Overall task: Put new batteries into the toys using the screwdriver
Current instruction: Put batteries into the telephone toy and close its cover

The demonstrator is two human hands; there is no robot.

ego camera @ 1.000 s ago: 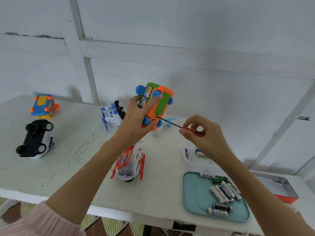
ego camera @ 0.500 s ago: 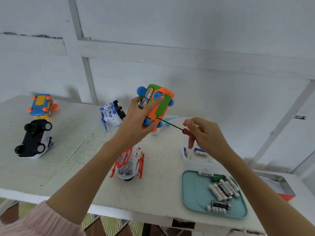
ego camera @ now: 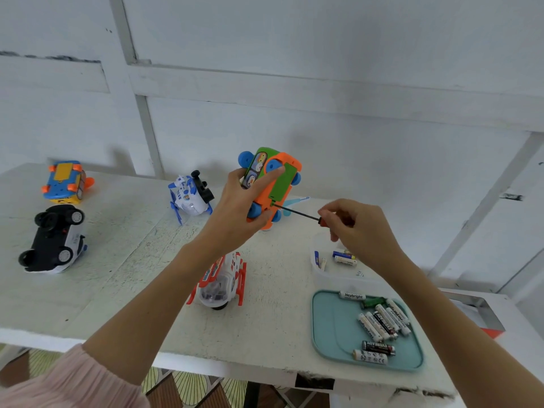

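We can read two brand names, both on batteries lying in the teal plastic tray [ego camera: 329, 334]. "Heybright" stands in dark letters on the white cylindrical battery [ego camera: 352, 295] at the tray's far rim. "EVEREADY" stands in pale letters on the black cylindrical battery [ego camera: 378, 348] near the front. The white battery just before it [ego camera: 370, 356] seems to carry small symbols and a CE mark, though they are too small for us to be sure.

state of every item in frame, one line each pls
Orange-green toy car: held up, underside out, green battery cover shut.
Screwdriver: tip at the cover's screw.
Left hand: grips the car.
Right hand: pinches the screwdriver handle.
Teal tray: holds loose batteries.
Black-white car: overturned.
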